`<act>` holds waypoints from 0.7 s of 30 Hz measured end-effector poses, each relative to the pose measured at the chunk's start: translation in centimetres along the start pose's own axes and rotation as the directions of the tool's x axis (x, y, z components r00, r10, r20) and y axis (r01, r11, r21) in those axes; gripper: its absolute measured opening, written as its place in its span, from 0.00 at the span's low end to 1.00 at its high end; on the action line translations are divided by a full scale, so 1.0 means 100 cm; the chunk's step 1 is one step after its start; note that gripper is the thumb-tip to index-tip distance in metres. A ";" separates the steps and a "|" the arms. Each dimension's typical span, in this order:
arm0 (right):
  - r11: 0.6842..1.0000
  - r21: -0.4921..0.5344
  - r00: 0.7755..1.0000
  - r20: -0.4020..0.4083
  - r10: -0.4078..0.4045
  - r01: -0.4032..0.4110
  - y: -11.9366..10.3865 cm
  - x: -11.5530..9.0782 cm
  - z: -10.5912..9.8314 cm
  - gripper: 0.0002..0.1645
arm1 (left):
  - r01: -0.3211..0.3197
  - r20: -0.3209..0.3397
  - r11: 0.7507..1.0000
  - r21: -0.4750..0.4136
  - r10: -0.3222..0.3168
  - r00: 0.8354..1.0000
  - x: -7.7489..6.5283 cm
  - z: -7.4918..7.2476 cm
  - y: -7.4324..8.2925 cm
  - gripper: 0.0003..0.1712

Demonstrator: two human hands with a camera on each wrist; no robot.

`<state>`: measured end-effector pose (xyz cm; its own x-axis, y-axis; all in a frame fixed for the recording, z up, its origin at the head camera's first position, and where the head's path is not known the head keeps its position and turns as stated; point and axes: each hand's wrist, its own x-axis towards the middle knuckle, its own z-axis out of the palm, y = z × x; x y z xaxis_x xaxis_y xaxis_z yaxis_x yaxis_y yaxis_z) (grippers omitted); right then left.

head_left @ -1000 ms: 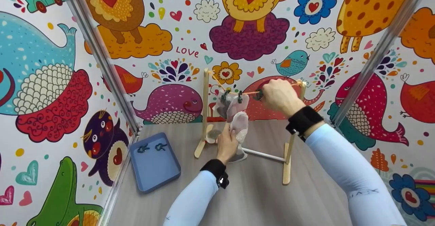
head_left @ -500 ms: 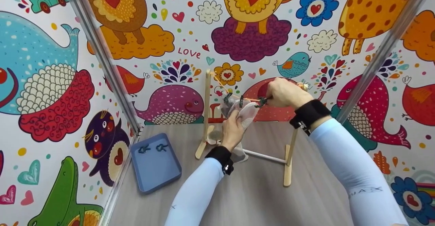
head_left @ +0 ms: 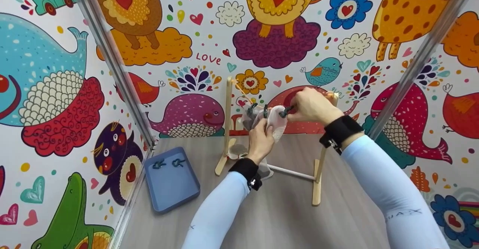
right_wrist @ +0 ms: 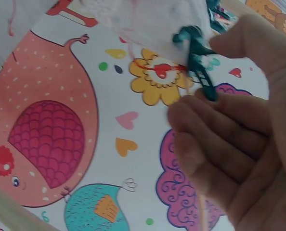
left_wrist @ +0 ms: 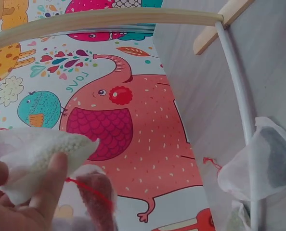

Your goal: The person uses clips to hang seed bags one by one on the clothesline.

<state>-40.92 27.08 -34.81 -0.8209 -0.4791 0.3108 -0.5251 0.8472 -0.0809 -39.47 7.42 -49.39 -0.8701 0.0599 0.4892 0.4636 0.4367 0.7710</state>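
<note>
My left hand [head_left: 261,140] pinches a small white mesh pouch [head_left: 277,120] up at the sagging orange cord [head_left: 242,90]. Pale granules show through the pouch [left_wrist: 61,144] in the left wrist view. At its top edge my right hand [head_left: 312,106] holds a dark green clothespin [right_wrist: 196,57] between thumb and index finger, its nose on the pouch. Whether the cord lies inside this clothespin, I cannot tell. Left of it, a second clothespin [head_left: 265,110] and a third clothespin [head_left: 252,108] sit on the cord with other pouches [head_left: 249,120] hanging from them, partly hidden by my left hand.
The cord runs between a left wooden post [head_left: 227,118] and a right wooden post [head_left: 320,163]. A white rod [head_left: 288,171] joins their feet. Further pouches [left_wrist: 263,159] lie by the rod. At left stands a blue tray [head_left: 174,193] with two green clothespins [head_left: 178,162].
My left hand has raised the pouch from below the cord up to the clothespin. My right hand has brought the clothespin slightly lower, onto the pouch's top edge.
</note>
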 end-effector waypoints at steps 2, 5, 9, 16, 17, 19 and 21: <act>1.000 0.009 0.999 -0.040 -0.004 0.005 0.000 -0.004 0.006 0.15 | 0.015 0.020 1.000 -0.008 -0.015 1.000 -0.003 -0.004 -0.003 0.06; 0.999 0.036 0.995 -0.096 0.011 -0.007 0.001 -0.014 0.016 0.15 | 0.032 0.057 0.999 -0.026 -0.030 0.998 -0.006 -0.010 -0.011 0.06; 0.994 0.091 0.986 -0.147 0.078 -0.065 0.006 -0.032 0.027 0.15 | 0.042 0.082 0.998 -0.048 -0.038 0.996 -0.005 -0.019 -0.024 0.07; 0.981 0.121 0.977 -0.129 0.170 -0.155 0.008 -0.056 0.054 0.12 | 0.038 0.026 0.999 0.031 -0.039 0.999 -0.005 -0.064 -0.077 0.08; 0.980 0.118 0.976 -0.126 0.175 -0.161 0.008 -0.060 0.060 0.12 | 0.029 0.006 0.998 0.058 -0.029 1.000 -0.006 -0.073 -0.088 0.08; 0.975 0.126 0.973 -0.119 0.197 -0.182 0.007 -0.067 0.072 0.11 | 0.018 -0.028 0.991 0.130 -0.014 1.000 -0.011 -0.094 -0.111 0.08; 0.967 0.142 0.968 -0.104 0.227 -0.211 0.006 -0.075 0.087 0.12 | 0.023 -0.038 0.971 0.238 -0.015 0.999 -0.016 -0.115 -0.135 0.09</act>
<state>-37.04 29.21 -45.40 -0.8906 -0.2481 0.3811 -0.3664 0.8879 -0.2782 -42.43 -8.90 -55.87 -0.8697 0.0191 0.4931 0.3900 0.6391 0.6630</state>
